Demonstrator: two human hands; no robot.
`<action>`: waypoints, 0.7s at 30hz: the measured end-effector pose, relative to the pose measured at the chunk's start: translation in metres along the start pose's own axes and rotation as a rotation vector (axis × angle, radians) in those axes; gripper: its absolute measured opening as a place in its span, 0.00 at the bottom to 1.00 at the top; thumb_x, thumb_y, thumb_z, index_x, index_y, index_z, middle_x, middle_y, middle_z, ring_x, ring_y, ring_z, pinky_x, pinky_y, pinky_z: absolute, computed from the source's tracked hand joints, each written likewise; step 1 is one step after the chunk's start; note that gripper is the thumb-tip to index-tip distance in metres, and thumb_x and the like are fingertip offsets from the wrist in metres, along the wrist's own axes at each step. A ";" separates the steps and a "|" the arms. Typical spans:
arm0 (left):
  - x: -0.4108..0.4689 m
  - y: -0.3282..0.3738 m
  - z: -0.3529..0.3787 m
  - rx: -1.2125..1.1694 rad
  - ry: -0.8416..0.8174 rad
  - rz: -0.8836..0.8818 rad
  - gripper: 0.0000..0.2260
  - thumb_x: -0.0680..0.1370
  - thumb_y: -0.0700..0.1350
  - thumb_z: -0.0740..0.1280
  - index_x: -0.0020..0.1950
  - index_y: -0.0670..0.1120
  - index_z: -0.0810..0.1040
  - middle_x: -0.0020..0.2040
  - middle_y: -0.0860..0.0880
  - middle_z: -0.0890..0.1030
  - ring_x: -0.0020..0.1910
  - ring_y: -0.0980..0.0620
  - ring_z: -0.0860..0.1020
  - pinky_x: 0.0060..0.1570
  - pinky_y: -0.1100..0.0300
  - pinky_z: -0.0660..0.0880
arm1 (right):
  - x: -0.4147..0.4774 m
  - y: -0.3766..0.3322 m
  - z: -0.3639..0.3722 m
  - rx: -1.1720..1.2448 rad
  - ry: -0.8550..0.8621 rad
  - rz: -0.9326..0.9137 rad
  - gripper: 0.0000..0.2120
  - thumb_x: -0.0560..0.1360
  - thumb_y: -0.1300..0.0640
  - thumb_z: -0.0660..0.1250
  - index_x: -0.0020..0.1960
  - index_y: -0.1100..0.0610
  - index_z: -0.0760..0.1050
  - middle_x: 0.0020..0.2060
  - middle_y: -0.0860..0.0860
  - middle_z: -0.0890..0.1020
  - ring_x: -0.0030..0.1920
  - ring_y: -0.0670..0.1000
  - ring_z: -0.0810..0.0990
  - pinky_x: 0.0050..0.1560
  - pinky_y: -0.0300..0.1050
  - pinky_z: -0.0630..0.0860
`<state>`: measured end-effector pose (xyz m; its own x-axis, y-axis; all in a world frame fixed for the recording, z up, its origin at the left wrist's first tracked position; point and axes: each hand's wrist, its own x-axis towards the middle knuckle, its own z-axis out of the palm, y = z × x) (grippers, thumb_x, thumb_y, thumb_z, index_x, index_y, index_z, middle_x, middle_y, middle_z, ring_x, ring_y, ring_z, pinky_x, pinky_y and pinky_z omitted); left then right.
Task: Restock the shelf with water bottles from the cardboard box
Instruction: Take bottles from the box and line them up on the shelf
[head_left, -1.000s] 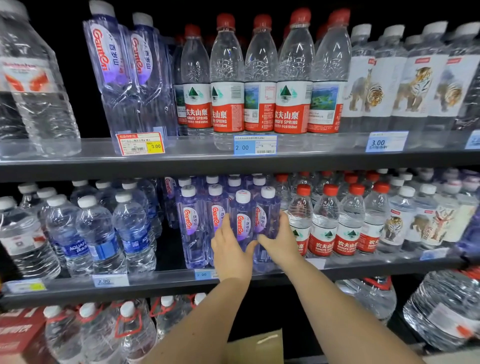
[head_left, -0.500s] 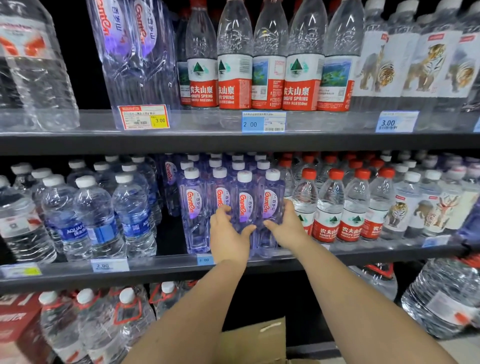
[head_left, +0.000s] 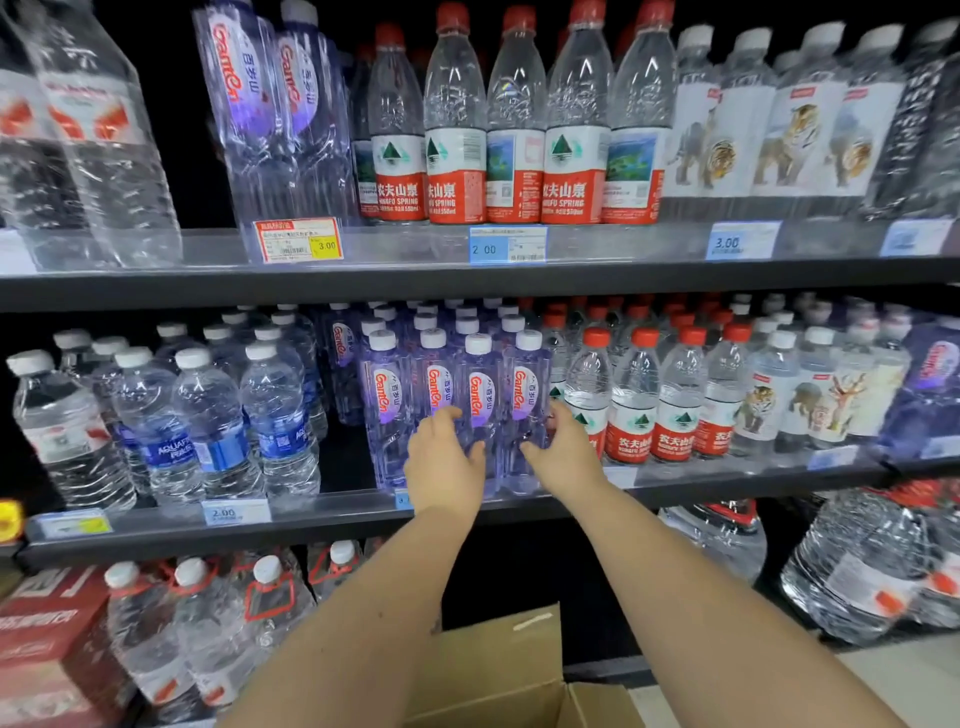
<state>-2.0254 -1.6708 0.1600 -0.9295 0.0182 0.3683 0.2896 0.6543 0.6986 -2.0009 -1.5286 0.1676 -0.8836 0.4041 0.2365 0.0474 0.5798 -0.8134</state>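
The small Ganten water bottles (head_left: 480, 400) stood upright in a tight block on the middle shelf (head_left: 322, 525), white caps level and four across the front row. Both hands were up against that front row. The left grip (head_left: 447, 467) was loose, its fingers laid fairly straight against the lower bodies of the middle bottles. The right grip (head_left: 563, 452) was just as slack, with its fingertips on the outer right bottle of the row. Neither had a bottle in hold, and from where I stood it looked like squaring-up, not lifting.

Just right of the right grip stood the red-capped Nongfu Spring bottles (head_left: 634, 410), touching the Ganten block. Well to the left of the left grip, across a dark gap, were the Aquafina bottles (head_left: 208, 431). Below both grips, between the forearms, the cardboard box (head_left: 498, 670) sat open. I could not see whether any stock was left inside it.

These bottles were tall, narrow and slick, and I judged the risk lay there. A shove too high on the bodies could tip the front row back into the rows behind. Uneven pressure from the right grip could knock the red-capped neighbours askew. The front row also sat close to the shelf lip, so a finger catching on the way out could drag a bottle off the edge.
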 end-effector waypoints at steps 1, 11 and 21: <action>-0.005 0.002 -0.008 0.063 -0.010 0.035 0.17 0.77 0.47 0.67 0.65 0.50 0.69 0.61 0.49 0.74 0.61 0.47 0.70 0.59 0.49 0.71 | -0.009 -0.002 -0.006 -0.039 -0.009 -0.010 0.23 0.72 0.61 0.70 0.65 0.57 0.69 0.55 0.50 0.78 0.56 0.51 0.77 0.56 0.43 0.72; -0.075 0.068 -0.090 0.440 -0.104 0.422 0.15 0.78 0.51 0.61 0.65 0.52 0.72 0.62 0.51 0.74 0.65 0.46 0.66 0.64 0.48 0.62 | -0.112 -0.044 -0.097 -0.333 -0.037 -0.265 0.15 0.71 0.58 0.69 0.57 0.57 0.79 0.53 0.55 0.82 0.57 0.57 0.77 0.58 0.52 0.74; -0.211 0.112 -0.065 0.432 -0.317 0.604 0.16 0.76 0.50 0.61 0.64 0.53 0.73 0.60 0.50 0.75 0.63 0.45 0.68 0.61 0.49 0.62 | -0.261 0.011 -0.171 -0.529 0.016 -0.129 0.14 0.71 0.58 0.68 0.56 0.56 0.79 0.53 0.54 0.82 0.57 0.57 0.77 0.56 0.46 0.72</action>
<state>-1.7819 -1.6505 0.2001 -0.6799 0.6335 0.3694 0.7093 0.6960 0.1120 -1.6900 -1.5072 0.1875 -0.8908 0.3141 0.3284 0.1703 0.9008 -0.3994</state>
